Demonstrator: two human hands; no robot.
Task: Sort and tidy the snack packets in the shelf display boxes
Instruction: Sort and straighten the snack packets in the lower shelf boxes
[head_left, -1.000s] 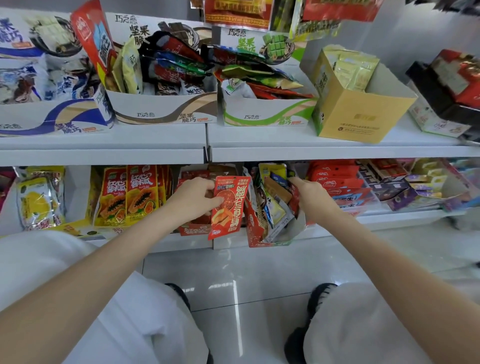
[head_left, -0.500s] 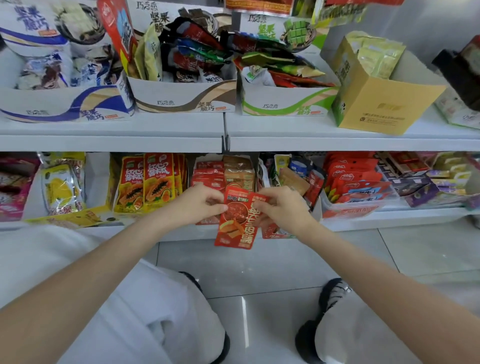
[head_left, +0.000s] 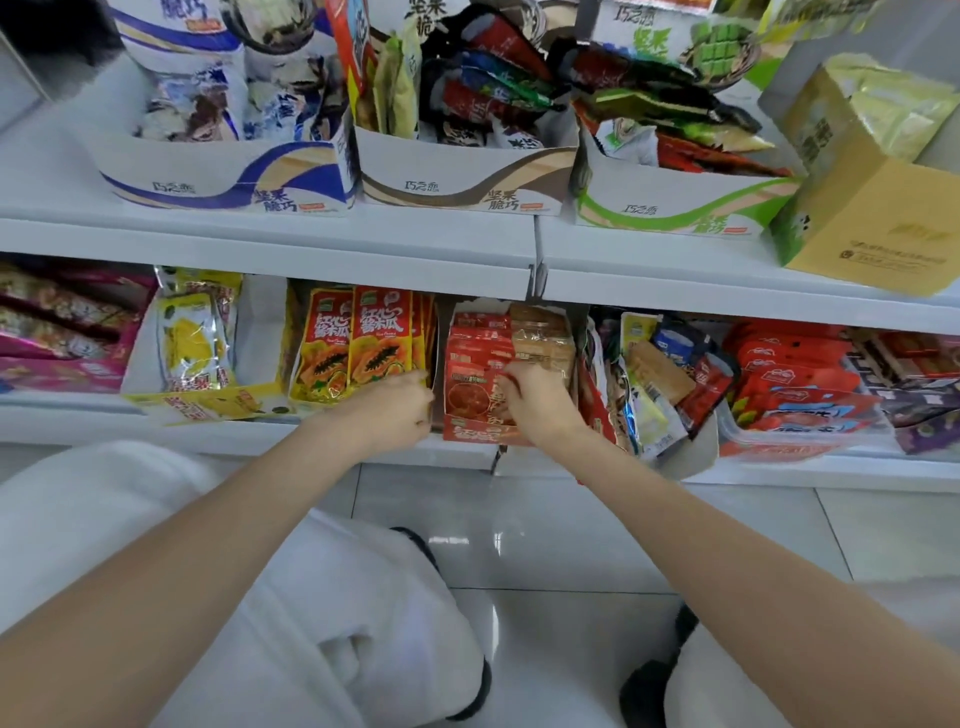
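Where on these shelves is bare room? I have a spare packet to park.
Bare upper shelf left of the blue-striped box; a white gap between the mango packets and papaya packets. Crowded: the red box under both hands, the jumbled bin beside it.

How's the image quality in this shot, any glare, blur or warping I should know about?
Head view: wide-angle bend bows the shelf edge; ceiling-light glare streaks the floor tiles; soft blur on both hands, left and right, and on the red packet; the frame's corners smear.
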